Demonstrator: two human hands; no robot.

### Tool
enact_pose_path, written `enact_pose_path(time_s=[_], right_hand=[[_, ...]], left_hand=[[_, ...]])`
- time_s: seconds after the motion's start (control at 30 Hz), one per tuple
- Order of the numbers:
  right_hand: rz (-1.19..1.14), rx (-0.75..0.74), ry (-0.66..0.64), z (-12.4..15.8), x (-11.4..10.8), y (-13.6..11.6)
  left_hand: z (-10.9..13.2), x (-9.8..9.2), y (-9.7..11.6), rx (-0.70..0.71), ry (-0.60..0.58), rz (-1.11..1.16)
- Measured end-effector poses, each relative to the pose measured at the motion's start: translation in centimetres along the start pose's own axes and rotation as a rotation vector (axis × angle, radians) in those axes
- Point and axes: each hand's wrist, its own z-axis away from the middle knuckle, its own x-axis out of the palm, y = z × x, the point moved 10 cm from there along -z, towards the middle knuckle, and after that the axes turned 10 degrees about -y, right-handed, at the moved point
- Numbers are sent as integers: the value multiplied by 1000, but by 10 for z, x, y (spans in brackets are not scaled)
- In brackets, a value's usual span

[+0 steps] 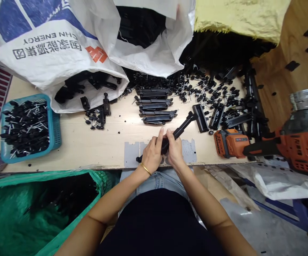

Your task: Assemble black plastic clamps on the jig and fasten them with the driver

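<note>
My left hand (pixel 152 152) and my right hand (pixel 174 147) are both closed on one black plastic bracket arm (pixel 182 128) over the grey mat (pixel 131 153) at the table's front edge. The arm slants up to the right, and its lower end shows left of my left hand. My fingers hide its middle. Just beyond my hands lies a stack of black folded bracket arms (pixel 157 105), set side by side in a column. To the right of it, two black channel-shaped pieces (pixel 201 118) rest on the wooden table (pixel 95 142).
A blue basket (pixel 54 131) of black-headed screws stands at the left. White sacks (pixel 47 73) and a yellow sack (pixel 239 16) spill black parts at the back. Loose screws (pixel 207 87) lie scattered. An orange power tool (pixel 297 142) sits at right; a green sack (pixel 7 213) hangs below left.
</note>
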Motion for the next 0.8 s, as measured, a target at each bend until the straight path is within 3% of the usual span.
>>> enact_pose_path(time_s=[0.07,0.17,0.23,0.33,0.43,0.5,0.57,0.67,0.8], right_hand=[[300,-112,-67,5,-14,-18],[868,-463,-71,26,-29,-69],[1218,-641,-310,43,-8,-80],[1450,-589,-853,68,18,-55],[1233,-351,-1156,92,25,-45],[959,-199,-1222,105,30,-48],[713,-56,-1199,114,33,-50],[472,141,-1082,121,33,-35],[217,362,-967,135,35,-7]], left_hand=[[-1,-4,-17,14,9,72],[6,-14,-39,30,-12,154],[14,-15,-37,132,-124,184],[36,-10,-13,375,-361,206],[64,-12,9,527,-537,379],[77,-20,19,529,-552,622],[83,-30,16,434,-435,828],[90,-35,3,268,-212,959],[93,-24,2,167,-208,1159]])
